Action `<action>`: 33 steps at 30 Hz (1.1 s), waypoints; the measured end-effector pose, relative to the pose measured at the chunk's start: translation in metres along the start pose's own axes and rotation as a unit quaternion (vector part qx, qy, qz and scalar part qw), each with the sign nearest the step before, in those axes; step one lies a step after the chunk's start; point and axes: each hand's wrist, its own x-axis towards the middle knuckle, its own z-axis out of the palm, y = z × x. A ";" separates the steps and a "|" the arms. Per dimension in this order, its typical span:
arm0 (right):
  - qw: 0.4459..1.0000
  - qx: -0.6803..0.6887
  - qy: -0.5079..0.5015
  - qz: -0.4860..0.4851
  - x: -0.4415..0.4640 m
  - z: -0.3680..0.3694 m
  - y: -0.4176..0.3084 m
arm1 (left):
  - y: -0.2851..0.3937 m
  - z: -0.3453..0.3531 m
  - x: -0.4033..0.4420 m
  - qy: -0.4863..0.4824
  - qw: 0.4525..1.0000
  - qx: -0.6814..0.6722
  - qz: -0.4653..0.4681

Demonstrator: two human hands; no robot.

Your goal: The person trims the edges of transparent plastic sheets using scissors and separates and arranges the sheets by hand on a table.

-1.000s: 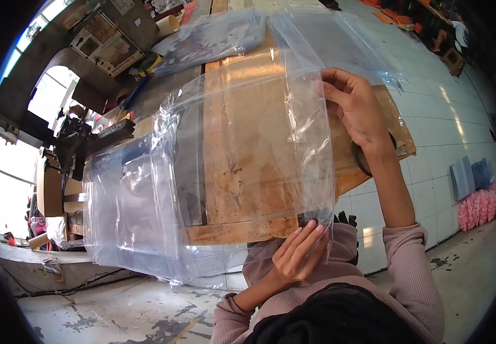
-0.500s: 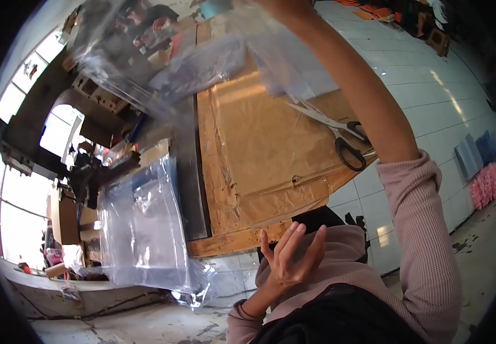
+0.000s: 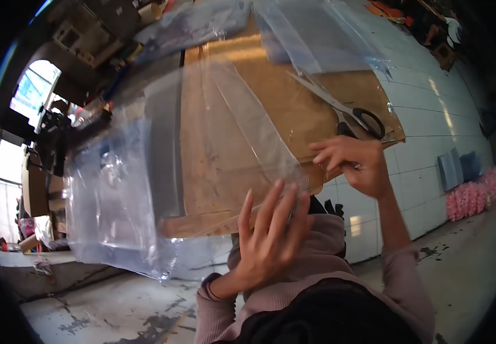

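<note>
Table (image 3: 259, 74), clear sheet (image 3: 242, 126) across; left fingers (image 3: 283, 215) spread, no grip seen; right fingers (image 3: 339, 150) half-curled, hold unclear.

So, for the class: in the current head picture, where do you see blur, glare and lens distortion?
Head view: the left hand has smeared fingertips, probably from movement, and the clear plastic sheet looks soft; head view: the window is washed out, and bright streaks mark the floor tiles; head view: tile lines bow and dark, rounded borders frame everything.
</note>
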 end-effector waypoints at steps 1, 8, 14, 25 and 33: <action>0.996 -0.005 0.058 0.071 -0.017 0.005 -0.008 | -0.003 0.010 0.001 -0.022 0.999 -0.020 -0.021; 0.941 0.050 0.162 0.292 -0.042 0.052 -0.044 | -0.008 0.028 0.001 -0.003 0.996 -0.052 -0.066; 0.934 0.049 0.134 0.326 -0.029 0.052 -0.042 | -0.006 0.024 0.000 -0.010 0.995 -0.058 -0.080; 0.896 -0.382 0.205 0.094 0.000 -0.007 -0.013 | -0.009 0.034 0.004 0.067 0.990 -0.111 -0.058; 0.880 -0.400 0.017 0.255 -0.009 -0.035 0.005 | -0.007 0.030 0.007 0.093 0.975 -0.181 -0.088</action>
